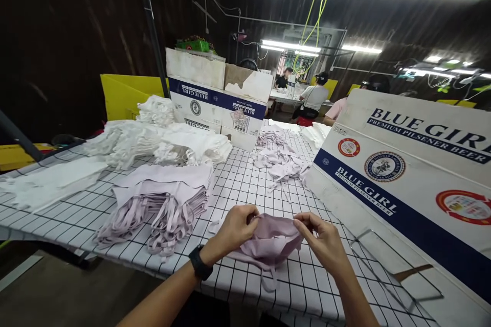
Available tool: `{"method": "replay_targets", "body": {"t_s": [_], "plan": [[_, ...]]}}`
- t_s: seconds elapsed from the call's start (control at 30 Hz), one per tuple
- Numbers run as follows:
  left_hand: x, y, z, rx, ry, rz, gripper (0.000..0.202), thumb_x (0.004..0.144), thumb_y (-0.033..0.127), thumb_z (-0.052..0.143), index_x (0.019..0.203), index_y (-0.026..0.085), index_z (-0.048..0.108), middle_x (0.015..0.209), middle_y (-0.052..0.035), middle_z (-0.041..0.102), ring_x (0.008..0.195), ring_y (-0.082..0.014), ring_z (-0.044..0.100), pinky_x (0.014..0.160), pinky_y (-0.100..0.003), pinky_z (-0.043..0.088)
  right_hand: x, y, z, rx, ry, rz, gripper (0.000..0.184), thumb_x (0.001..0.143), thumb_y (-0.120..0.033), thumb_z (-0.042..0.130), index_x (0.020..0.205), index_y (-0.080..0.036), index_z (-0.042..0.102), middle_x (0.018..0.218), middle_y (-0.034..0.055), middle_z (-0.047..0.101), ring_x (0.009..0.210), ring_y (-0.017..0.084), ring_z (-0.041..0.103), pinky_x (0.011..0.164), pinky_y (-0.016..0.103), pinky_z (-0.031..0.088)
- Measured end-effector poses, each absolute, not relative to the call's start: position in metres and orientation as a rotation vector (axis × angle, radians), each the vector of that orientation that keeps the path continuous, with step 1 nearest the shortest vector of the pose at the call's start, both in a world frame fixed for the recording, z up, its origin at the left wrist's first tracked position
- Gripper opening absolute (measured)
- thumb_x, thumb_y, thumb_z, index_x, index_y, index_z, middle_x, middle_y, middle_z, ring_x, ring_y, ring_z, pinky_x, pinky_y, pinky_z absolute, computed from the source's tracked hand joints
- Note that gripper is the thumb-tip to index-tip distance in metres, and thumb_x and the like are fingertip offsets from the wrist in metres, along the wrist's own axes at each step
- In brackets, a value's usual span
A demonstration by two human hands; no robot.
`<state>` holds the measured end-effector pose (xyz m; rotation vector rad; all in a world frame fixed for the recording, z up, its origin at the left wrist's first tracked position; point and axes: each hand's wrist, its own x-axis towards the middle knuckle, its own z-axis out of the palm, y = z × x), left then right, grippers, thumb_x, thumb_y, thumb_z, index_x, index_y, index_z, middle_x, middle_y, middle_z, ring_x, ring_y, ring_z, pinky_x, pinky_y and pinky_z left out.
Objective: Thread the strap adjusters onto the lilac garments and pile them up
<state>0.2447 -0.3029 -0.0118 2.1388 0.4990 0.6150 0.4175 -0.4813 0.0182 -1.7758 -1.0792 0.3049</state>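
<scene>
In the head view, the left hand (238, 225) and the right hand (322, 237) are pinching, each grip closed, a mauve fabric piece (268, 242) over the tabletop (245, 184), while the neat stack (164, 199) left of the grip is looking done and the loose heap (280, 159) beyond is apparently waiting.

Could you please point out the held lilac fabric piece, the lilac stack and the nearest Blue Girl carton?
lilac fabric piece (268, 242), head view, bunched middle.
lilac stack (169, 174), head view, flat top layer.
nearest Blue Girl carton (422, 176), head view, white printed side.
</scene>
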Motion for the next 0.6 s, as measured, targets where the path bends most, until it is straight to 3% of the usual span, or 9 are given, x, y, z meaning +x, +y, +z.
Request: {"method": "replay_targets", "body": {"t_s": [0.13,0.33,0.47,0.6], "plan": [[0.245,-0.306,0.019,2.248,0.549,0.894,0.013,0.088,0.013,0.05,0.08,0.019,0.058,0.07,0.0021,0.059,0.062,-0.0124,0.051,0.061,-0.026,0.036,0.41,-0.483,0.01,-1.809,-1.228,0.247,0.031,0.088,-0.05,0.071,0.094,-0.02,0.075,0.067,0.0012,0.062,0.062,0.018,0.055,0.059,0.028,0.046],[0.24,-0.32,0.058,2.304,0.409,1.23,0.013,0.092,0.011,0.049,0.087,0.019,0.058,0.074,0.0016,0.062,0.064,-0.0122,0.053,0.062,-0.025,0.041,0.402,-0.472,-0.011,-1.913,-1.245,0.014,0.016,0.088,-0.031,0.057,0.088,-0.021,0.068,0.071,0.0026,0.062,0.061,0.018,0.056,0.058,0.029,0.045],[0.231,-0.318,0.07,2.322,0.394,1.447,0.012,0.094,0.01,0.051,0.092,0.019,0.059,0.078,0.0017,0.064,0.067,-0.0122,0.058,0.064,-0.025,0.045,0.409,-0.469,-0.022,-1.988,-1.107,-0.057,0.024,0.087,-0.036,0.051,0.091,-0.021,0.069,0.077,0.0056,0.065,0.068,0.021,0.059,0.058,0.03,0.046],[0.219,-0.3,0.074,2.339,0.486,1.533,0.013,0.093,0.01,0.052,0.095,0.02,0.061,0.082,0.001,0.066,0.071,-0.0132,0.062,0.067,-0.025,0.049,0.422,-0.475,-0.019,-2.064,-0.985,-0.038,0.029,0.082,-0.046,0.058,0.089,-0.022,0.074,0.081,0.0073,0.071,0.071,0.024,0.063,0.058,0.03,0.047]]}}
